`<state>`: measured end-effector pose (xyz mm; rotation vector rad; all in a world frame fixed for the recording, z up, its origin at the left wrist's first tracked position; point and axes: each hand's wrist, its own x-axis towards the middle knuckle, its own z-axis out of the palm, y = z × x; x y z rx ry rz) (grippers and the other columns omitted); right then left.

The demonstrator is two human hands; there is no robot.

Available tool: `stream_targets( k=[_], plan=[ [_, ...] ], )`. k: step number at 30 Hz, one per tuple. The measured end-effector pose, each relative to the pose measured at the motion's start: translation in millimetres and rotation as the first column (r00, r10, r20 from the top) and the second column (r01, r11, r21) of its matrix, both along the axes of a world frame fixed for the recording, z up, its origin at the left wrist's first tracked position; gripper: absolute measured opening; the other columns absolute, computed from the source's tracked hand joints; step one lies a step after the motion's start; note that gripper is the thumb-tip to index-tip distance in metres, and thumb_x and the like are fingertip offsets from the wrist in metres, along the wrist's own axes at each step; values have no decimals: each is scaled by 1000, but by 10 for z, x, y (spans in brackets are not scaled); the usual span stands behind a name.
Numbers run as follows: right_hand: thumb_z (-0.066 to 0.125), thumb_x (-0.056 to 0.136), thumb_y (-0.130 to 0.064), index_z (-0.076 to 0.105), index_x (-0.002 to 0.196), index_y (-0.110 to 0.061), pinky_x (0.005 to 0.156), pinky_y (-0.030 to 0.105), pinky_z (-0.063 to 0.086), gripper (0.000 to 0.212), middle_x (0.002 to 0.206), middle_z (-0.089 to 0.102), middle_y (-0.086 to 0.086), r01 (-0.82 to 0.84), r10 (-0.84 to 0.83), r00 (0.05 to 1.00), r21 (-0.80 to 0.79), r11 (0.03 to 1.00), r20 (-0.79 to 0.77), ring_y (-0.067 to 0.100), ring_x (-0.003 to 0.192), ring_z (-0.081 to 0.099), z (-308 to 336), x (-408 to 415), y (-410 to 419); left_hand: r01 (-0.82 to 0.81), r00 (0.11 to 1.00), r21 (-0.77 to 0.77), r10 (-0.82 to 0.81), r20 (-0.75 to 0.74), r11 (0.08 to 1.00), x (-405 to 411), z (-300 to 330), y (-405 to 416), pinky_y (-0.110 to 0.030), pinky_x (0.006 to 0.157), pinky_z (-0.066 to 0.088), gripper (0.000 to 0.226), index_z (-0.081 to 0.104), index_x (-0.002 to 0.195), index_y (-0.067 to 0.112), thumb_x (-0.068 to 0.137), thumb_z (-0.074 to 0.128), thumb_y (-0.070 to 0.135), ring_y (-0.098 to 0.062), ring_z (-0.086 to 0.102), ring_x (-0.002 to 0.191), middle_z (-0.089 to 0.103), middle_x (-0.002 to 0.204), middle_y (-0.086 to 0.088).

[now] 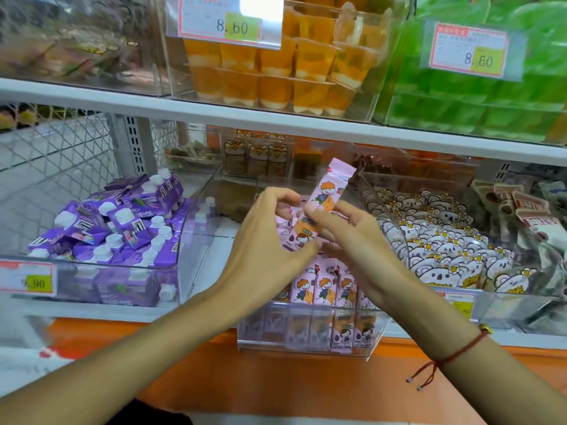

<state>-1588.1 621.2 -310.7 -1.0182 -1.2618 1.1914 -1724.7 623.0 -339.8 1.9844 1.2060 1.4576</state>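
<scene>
A pink snack packet (329, 191) with a cartoon child printed on it stands tilted above a clear plastic bin (310, 342) on the lower shelf. My right hand (356, 240) pinches the packet near its middle. My left hand (270, 237) curls round its lower end from the left, over the bin. More of the same pink packets (325, 289) stand upright in a row at the bin's front; those further back are hidden behind my hands.
A bin of purple capped pouches (122, 234) stands to the left, and one of koala-print packets (445, 256) to the right. The upper shelf holds orange jelly cups (276, 65) and green packs (460, 96) behind price tags. An orange ledge (276, 378) runs below.
</scene>
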Motion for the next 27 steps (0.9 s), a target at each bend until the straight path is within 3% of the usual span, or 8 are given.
stream_targets(
  k=[3, 8, 11, 15, 19, 21, 24, 27],
  plan=[
    [64, 90, -19, 66, 110, -9, 65, 17, 54, 23, 94, 75, 2, -11, 10, 1000, 36, 999, 26, 11, 84, 71, 12, 2, -8, -4, 1000, 34, 4, 2, 999, -17, 2, 11, -18, 74, 48, 43, 46, 109, 37, 77, 75, 38, 1, 60, 93, 59, 106, 23],
    [49, 97, -23, 63, 113, -21, 97, 33, 48, 21, 116, 70, 0, -99, 98, 994, -7, 995, -37, 12, 108, 63, 86, 144, 71, 25, 1000, 26, -25, -15, 999, -88, 20, 26, -23, 90, 48, 29, 44, 113, 37, 91, 61, 31, 10, 55, 109, 60, 113, 27],
    [53, 96, -19, 65, 109, -18, 96, 34, 51, 18, 101, 73, -2, -40, 39, 999, 51, 998, 18, 10, 98, 68, 54, 138, 61, 20, 992, 25, -16, -122, 999, -106, -2, 31, -22, 89, 44, 27, 46, 117, 36, 94, 56, 26, 6, 53, 112, 58, 113, 29],
    [70, 85, -20, 65, 103, -12, 89, 34, 56, 20, 97, 73, 3, 151, -169, 981, 180, 972, 91, 12, 92, 70, -12, 54, 22, -38, 976, 130, 65, -208, 991, -68, 7, 30, -20, 88, 43, 45, 46, 122, 30, 83, 69, 29, -2, 49, 112, 52, 121, 16],
    [77, 77, -21, 64, 99, -19, 83, 21, 54, 25, 98, 71, -3, 131, -192, 972, 375, 918, 131, 9, 96, 67, 6, 22, -59, -56, 996, 165, 67, -63, 985, -54, 63, -7, -12, 80, 44, 36, 49, 111, 32, 83, 70, 31, 2, 55, 102, 59, 108, 18],
    [75, 80, -19, 62, 104, -22, 82, 18, 52, 27, 101, 70, -8, 67, -153, 973, 421, 905, 173, 4, 99, 65, 34, 43, -77, 3, 1000, 142, -7, 23, 990, -55, 99, -25, -11, 84, 45, 31, 51, 113, 32, 86, 67, 28, 3, 57, 104, 61, 108, 18],
    [67, 87, -17, 60, 112, -18, 83, 16, 50, 26, 107, 69, -8, 15, -99, 975, 390, 921, 197, 3, 99, 64, 78, 94, -61, 130, 982, -2, -128, 140, 992, -51, 155, -31, -16, 89, 49, 37, 53, 126, 24, 91, 62, 21, 2, 59, 108, 62, 117, 16],
    [65, 88, -21, 62, 112, -14, 73, 17, 52, 24, 102, 71, -1, 69, -136, 968, 296, 953, 209, 6, 87, 68, 106, 129, -24, 222, 951, -177, -173, 257, 959, -35, 197, -36, -14, 77, 53, 38, 54, 130, 23, 92, 59, 26, 4, 63, 99, 65, 114, 13]
  ],
)
